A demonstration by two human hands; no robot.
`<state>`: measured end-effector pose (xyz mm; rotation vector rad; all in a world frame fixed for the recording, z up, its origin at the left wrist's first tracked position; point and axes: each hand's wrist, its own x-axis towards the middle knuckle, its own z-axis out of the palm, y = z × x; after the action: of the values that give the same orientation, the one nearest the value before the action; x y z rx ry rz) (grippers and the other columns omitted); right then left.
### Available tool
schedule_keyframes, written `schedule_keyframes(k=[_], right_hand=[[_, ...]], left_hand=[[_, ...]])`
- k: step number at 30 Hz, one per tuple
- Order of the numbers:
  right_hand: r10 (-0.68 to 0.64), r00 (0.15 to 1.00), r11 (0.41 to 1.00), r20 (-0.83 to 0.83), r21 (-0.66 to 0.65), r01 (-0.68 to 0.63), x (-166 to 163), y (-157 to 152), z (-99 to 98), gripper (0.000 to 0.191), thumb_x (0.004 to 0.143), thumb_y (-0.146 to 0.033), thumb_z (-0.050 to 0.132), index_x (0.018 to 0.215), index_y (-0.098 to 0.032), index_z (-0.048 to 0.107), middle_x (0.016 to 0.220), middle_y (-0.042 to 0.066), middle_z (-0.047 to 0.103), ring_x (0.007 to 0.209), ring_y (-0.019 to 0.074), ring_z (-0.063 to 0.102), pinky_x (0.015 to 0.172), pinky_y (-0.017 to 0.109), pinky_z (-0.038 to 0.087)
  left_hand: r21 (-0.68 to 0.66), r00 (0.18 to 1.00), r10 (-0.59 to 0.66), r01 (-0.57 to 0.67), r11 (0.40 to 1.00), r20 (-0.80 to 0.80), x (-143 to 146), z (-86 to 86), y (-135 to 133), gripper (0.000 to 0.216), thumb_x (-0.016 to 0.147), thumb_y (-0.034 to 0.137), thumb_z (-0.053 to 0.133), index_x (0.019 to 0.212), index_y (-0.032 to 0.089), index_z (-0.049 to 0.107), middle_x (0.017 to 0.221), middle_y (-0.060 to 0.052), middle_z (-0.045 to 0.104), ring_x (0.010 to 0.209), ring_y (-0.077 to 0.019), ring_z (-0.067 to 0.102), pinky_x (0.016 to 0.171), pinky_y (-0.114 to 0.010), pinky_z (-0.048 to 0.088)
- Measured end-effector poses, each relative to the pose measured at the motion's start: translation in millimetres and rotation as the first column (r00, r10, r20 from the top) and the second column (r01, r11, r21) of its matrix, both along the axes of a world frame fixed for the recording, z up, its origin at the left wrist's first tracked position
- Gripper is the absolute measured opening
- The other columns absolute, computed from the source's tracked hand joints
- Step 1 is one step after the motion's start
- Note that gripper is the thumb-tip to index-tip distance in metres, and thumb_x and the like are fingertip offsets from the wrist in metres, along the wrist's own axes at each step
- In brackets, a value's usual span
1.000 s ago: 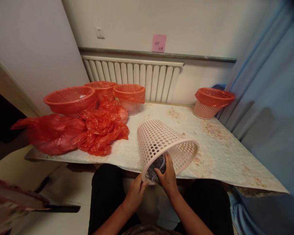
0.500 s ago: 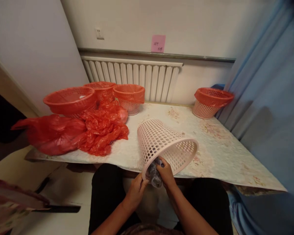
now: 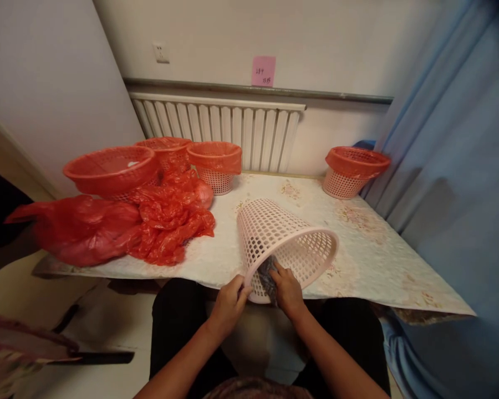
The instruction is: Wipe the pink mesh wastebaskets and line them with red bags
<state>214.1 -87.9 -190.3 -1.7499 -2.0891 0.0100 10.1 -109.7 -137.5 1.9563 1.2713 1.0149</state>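
Observation:
A pale pink perforated wastebasket (image 3: 266, 221) lies tilted on its side on the table, its mouth turned toward me and to the right. My left hand (image 3: 232, 302) is closed on the left edge of its rim, thumb and fingers pinching it. Inside the mouth, my right hand (image 3: 288, 289) grips a crumpled dark grey cloth (image 3: 267, 277) against the lower left inner wall. Part of the cloth is hidden by the fingers and the rim.
Red-lined wastebaskets (image 3: 112, 172) stand at the left, and another lined wastebasket (image 3: 344, 180) at the back right. Crumpled red plastic bags (image 3: 170, 227) lie at the left of the floral-covered table (image 3: 370, 266). A blue curtain (image 3: 436, 183) hangs at the right; a radiator (image 3: 220, 124) is behind.
My right hand has pushed the cloth a little deeper into the wastebasket's mouth. The left hand still holds the rim. The whole view has shifted slightly.

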Motion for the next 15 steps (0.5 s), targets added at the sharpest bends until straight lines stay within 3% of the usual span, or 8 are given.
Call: schedule_keyframes(k=[4,8,11,15], right_hand=[[-0.075,0.996,0.997,-0.055,0.007,0.075,11.5,3.8,-10.8,0.05,0.073,-0.002,0.042,0.113,-0.026,0.063,0.135,0.003,0.051,0.101,0.0229,0.052,0.086,0.033,0.043],[-0.064,0.97,0.998,-0.234,-0.036,0.058,14.5,8.3,-20.3,0.054,0.067,-0.003,0.044,0.114,-0.022,0.063,0.134,0.005,0.051,0.112,0.0231,0.05,0.099,0.036,0.039],[-0.028,0.939,0.997,-0.342,-0.079,0.001,12.1,11.9,-19.4,0.047,0.072,-0.012,0.046,0.115,-0.019,0.062,0.134,0.008,0.051,0.121,0.0236,0.047,0.104,0.04,0.036],[0.019,0.928,0.997,-0.373,-0.059,-0.044,-5.9,6.6,-11.5,0.048,0.079,-0.031,0.053,0.125,-0.017,0.056,0.136,0.012,0.047,0.124,0.0263,0.044,0.104,0.042,0.036]], left_hand=[[0.003,0.997,0.069,-0.069,0.998,0.042,8.6,-1.7,-0.4,0.019,0.088,0.033,0.044,0.074,0.019,0.046,0.065,0.003,0.047,0.06,-0.0132,0.046,0.059,-0.024,0.037],[-0.077,0.994,0.083,-0.077,0.994,0.073,12.0,-30.4,-13.6,0.015,0.087,0.031,0.044,0.09,0.018,0.051,0.078,-0.003,0.059,0.073,-0.0173,0.056,0.068,-0.028,0.045],[-0.126,0.992,0.045,-0.03,0.992,0.116,13.4,-50.3,-18.8,0.031,0.085,0.026,0.045,0.115,0.016,0.047,0.106,-0.011,0.064,0.097,-0.0207,0.06,0.084,-0.033,0.046],[-0.145,0.988,0.019,0.004,0.989,0.155,16.2,-58.8,-14.3,0.038,0.085,0.024,0.044,0.123,0.016,0.044,0.118,-0.013,0.062,0.107,-0.0212,0.059,0.092,-0.035,0.045]])
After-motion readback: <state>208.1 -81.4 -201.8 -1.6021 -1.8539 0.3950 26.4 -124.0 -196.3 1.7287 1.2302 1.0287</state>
